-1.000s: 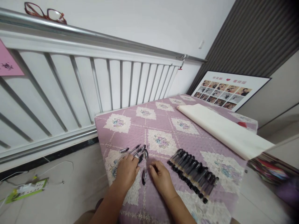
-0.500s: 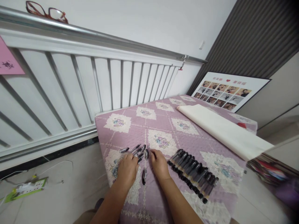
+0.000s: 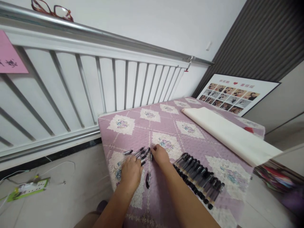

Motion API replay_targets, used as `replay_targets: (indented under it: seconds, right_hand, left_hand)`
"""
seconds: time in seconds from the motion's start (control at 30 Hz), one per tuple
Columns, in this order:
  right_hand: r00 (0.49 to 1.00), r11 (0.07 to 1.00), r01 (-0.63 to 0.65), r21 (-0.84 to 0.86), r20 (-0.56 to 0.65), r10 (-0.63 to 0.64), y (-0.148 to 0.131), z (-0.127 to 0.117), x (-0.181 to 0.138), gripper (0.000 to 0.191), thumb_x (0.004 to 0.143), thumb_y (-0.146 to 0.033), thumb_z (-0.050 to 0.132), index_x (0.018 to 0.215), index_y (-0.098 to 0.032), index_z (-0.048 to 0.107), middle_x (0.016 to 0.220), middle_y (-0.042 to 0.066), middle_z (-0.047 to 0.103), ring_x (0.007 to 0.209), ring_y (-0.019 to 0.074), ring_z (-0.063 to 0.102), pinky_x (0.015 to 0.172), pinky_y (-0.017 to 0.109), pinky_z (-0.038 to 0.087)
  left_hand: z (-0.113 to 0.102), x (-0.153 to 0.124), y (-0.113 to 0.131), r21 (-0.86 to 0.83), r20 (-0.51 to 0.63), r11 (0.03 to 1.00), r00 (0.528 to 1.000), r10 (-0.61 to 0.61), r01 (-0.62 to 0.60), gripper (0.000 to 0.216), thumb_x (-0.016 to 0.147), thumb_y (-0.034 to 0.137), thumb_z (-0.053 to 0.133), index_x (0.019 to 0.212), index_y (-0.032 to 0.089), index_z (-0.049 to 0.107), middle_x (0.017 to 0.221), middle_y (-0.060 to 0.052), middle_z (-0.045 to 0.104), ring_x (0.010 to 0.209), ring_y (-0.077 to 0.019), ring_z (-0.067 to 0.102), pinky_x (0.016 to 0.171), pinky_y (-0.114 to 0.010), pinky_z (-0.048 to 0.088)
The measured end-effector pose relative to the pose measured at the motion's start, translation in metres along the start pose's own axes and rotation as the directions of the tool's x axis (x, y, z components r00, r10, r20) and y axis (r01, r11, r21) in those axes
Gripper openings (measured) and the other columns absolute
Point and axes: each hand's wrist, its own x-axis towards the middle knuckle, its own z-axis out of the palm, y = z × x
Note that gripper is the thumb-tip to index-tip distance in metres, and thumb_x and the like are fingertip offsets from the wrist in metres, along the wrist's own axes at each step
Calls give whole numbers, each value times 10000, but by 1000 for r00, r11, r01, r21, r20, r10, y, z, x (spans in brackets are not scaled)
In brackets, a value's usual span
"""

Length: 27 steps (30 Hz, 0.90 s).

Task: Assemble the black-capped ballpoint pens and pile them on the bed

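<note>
My left hand (image 3: 131, 171) is closed over a small bunch of dark gel pens (image 3: 142, 153) on the flowered tablecloth (image 3: 133, 139), its fingers curled against their lower ends. Just right of the bunch, my right hand (image 3: 161, 155) pinches at the tip of one pen, thumb and forefinger close together; the fingertips partly hide it. A short black piece like a pen cap (image 3: 127, 152) lies beyond my left hand. Another dark cap-like piece (image 3: 148, 180) rests between my wrists. To the right of my right forearm, several black-capped pens (image 3: 199, 175) lie side by side in a slanted row.
A folded cream sheet (image 3: 228, 134) lies along the table's right side. Behind the table runs a white radiator (image 3: 106, 82) under a metal pipe, with glasses (image 3: 52, 11) on top. A photo board (image 3: 228, 95) leans at the far end. A power strip (image 3: 28, 190) sits on the floor.
My right hand has moved slightly forward and its fingertips have come onto the end of a pen in the bunch. My left hand stays over the pens. The view has shifted slightly.
</note>
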Motion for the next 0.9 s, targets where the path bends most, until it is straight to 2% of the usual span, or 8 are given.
replay_targets:
  seconds: [0.1,0.2,0.37,0.5,0.6,0.73,0.9]
  right_hand:
    - [999,997,45,63,-31,-43,3,-1,-4,87,736,-235,620,654,-216,596,642,19,653,653,175,610,608,259,397]
    - [992,983,96,157,-95,-82,9,-4,-16,80,764,-264,559,715,-212,595,684,15,650,672,174,606,647,271,432]
    - [977,938,156,309,-187,-101,20,-12,-56,269,851,-406,438,888,-178,578,795,50,663,735,193,616,714,308,476]
    - [980,867,175,466,-167,-108,30,-18,-92,294,849,-433,484,931,-181,611,845,53,679,796,196,621,755,308,490]
    - [990,794,92,600,-141,-8,38,-23,-109,319,811,-452,566,969,-189,653,895,57,694,855,211,621,785,324,488]
    - [994,722,10,692,-84,66,45,-27,-114,380,776,-515,606,973,-199,684,789,37,697,747,202,623,678,306,492]
    - [999,651,-37,758,23,30,46,-27,-111,392,760,-532,629,961,-199,683,717,17,674,667,178,600,630,290,478]
  left_hand:
    - [0,0,-1,-40,-5,999,1000,2,-2,111,848,234,567,888,186,659,970,-110,611,970,-286,531,833,-407,422]
    - [1,0,-3,-90,-14,996,1000,-15,14,97,845,228,566,872,200,654,958,-103,610,978,-280,531,847,-404,417]
    - [2,3,-7,-289,-63,957,998,-4,-14,58,834,204,575,809,210,627,920,-59,599,940,-227,546,827,-335,420]
    - [3,2,-7,-541,-82,835,995,59,-94,70,820,156,554,821,209,600,865,-18,602,833,-170,563,747,-275,416]
    - [2,1,-4,-645,-36,760,996,77,-82,74,829,164,528,831,207,588,790,7,606,756,-152,560,693,-255,399]
    - [2,-1,0,-681,43,729,990,134,-69,82,828,176,514,791,208,580,733,22,602,699,-144,549,642,-244,374]
    - [11,-3,3,-657,87,750,980,178,-78,61,811,183,535,803,208,591,773,8,618,727,-156,559,645,-248,374]
